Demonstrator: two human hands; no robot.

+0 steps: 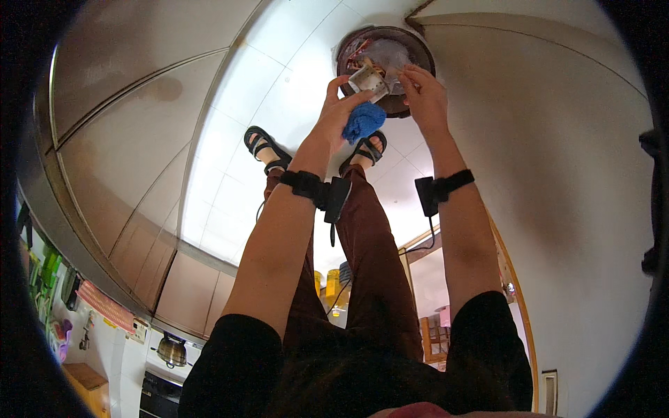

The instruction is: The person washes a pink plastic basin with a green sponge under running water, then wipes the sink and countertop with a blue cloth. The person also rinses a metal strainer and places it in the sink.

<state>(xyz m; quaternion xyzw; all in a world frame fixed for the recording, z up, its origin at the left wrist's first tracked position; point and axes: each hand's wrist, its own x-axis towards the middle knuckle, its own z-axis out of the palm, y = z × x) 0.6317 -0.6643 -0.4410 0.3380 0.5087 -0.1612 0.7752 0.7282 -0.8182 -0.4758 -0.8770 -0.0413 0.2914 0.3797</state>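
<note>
Over a round dark trash bin [427,57] on the floor, my left hand [337,107] grips a small whitish container [369,83] between thumb and fingers. A crumpled blue cloth [364,123] is held in the same hand, below the container. My right hand [424,94] is above the bin's right side, its fingertips pinched together close to some clear plastic; whether they hold it cannot be told. Inside the bin lie a clear plastic bag and red and brown refuse, partly hidden by the container.
Cabinet doors [120,104] with a counter edge line the left. A pale wall or panel [549,157] rises on the right. My sandalled feet stand on the tiled floor [272,83], short of the bin. Yellow bottles [333,287] stand behind my legs.
</note>
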